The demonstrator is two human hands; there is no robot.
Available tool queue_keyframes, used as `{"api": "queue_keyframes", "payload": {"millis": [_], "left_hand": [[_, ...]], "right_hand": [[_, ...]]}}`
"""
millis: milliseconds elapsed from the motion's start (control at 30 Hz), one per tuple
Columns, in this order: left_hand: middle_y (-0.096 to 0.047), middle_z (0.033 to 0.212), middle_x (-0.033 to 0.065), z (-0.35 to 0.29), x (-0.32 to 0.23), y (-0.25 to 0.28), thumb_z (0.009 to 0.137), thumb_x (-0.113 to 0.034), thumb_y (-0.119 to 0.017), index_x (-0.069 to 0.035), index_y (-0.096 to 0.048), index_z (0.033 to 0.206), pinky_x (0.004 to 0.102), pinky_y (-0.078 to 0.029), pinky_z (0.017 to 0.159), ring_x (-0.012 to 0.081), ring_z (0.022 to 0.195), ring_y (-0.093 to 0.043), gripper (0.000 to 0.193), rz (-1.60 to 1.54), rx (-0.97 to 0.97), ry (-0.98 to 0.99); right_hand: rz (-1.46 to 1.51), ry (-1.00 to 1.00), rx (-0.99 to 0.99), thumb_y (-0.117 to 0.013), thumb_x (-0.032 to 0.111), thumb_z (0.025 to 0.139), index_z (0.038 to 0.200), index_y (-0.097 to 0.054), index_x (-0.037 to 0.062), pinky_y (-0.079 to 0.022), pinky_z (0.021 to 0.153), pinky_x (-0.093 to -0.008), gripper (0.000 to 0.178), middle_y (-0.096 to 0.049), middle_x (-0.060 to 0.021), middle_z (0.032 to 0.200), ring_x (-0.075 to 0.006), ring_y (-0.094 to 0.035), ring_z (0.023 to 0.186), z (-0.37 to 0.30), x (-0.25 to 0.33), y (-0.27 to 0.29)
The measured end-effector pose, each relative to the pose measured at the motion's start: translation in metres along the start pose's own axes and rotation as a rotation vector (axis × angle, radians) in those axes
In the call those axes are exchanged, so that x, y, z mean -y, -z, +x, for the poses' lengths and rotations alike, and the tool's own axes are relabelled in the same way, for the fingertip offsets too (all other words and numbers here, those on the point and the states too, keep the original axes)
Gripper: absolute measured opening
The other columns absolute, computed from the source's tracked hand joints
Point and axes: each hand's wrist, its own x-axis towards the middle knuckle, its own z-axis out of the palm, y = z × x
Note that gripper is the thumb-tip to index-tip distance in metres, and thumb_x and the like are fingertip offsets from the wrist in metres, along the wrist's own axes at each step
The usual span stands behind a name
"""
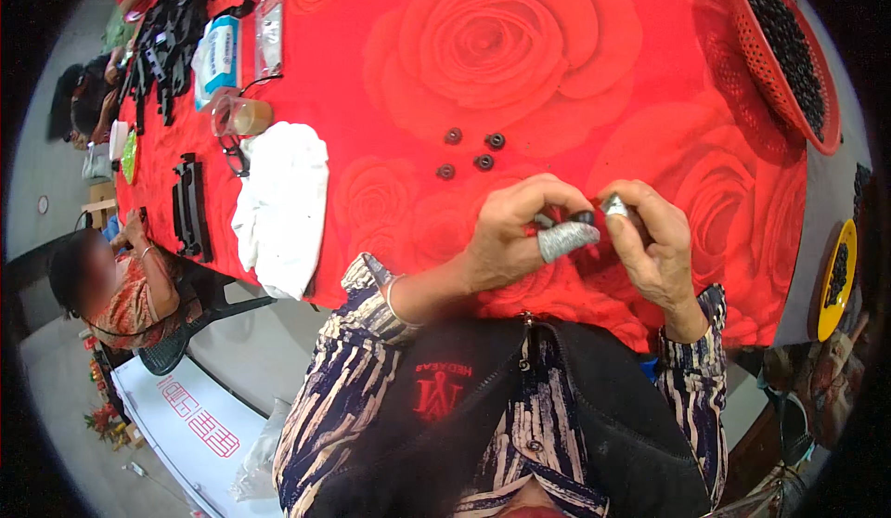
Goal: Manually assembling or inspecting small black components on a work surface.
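Note:
My left hand (509,232) pinches a small round black part (583,217) between its fingertips and thumb. Grey tape (564,239) is wrapped round that thumb. Close beside it, my right hand (657,247) is closed, thumb against forefinger. Something silvery (614,205) shows at its fingertips; whether this is tape or a small tool, I cannot tell. Both hands are above the near edge of the red rose-patterned cloth (390,82). Beyond my left hand, several small black ring-like parts (484,161) lie in a loose group on the cloth.
At the far right stands a red basket (756,49) full of small black parts, with a yellow plate (826,318) of more nearer me. A white cloth (283,207), a cup (251,117) and long black pieces (190,207) lie left. Another person (130,286) sits at the left edge.

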Motion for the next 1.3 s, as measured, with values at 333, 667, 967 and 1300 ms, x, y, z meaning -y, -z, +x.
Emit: {"api": "queue_keyframes", "payload": {"millis": [333, 667, 967, 1300], "left_hand": [[-0.061, 0.082, -0.0010, 0.030, 0.004, 0.047, 0.063, -0.011, -0.070, -0.012, -0.059, 0.076, 0.0366, -0.037, 0.076, 0.0209, 0.084, -0.052, 0.017, 1.035, -0.335, -0.409], [-0.060, 0.076, -0.0001, 0.019, -0.003, 0.064, 0.067, -0.011, -0.067, -0.012, -0.062, 0.079, 0.0355, -0.038, 0.076, 0.0205, 0.080, -0.054, 0.013, 1.039, -0.317, -0.187], [-0.059, 0.090, 0.0018, -0.016, 0.002, 0.082, 0.069, -0.017, -0.070, -0.011, -0.063, 0.081, 0.0363, -0.041, 0.078, 0.0228, 0.090, -0.052, 0.015, 1.117, -0.180, -0.416], [-0.059, 0.089, 0.0050, -0.059, 0.002, 0.099, 0.068, -0.014, -0.074, -0.008, -0.062, 0.082, 0.0353, -0.043, 0.077, 0.0237, 0.088, -0.053, 0.020, 1.064, -0.214, -0.451]], "right_hand": [[-0.088, -0.029, -0.050, -0.058, 0.006, 0.083, 0.095, -0.056, -0.0026, -0.040, 0.053, -0.0246, 0.015, -0.056, -0.0074, 0.071, -0.0112, -0.051, 0.060, 0.002, -0.014, -0.004], [-0.077, 0.031, -0.023, -0.057, 0.006, 0.084, 0.097, -0.056, -0.0031, -0.042, 0.056, -0.0228, 0.016, -0.057, -0.0052, 0.074, -0.0086, -0.053, 0.065, 0.002, -0.016, -0.009], [-0.126, 0.077, -0.025, -0.057, 0.007, 0.085, 0.099, -0.056, -0.0040, -0.043, 0.057, -0.0226, 0.018, -0.058, -0.0055, 0.075, -0.0082, -0.053, 0.066, 0.002, -0.019, -0.015], [-0.118, 0.150, -0.073, -0.055, 0.006, 0.086, 0.099, -0.057, -0.0041, -0.039, 0.056, -0.0198, 0.017, -0.055, -0.0003, 0.075, -0.0049, -0.045, 0.064, 0.002, -0.035, -0.017]]}}
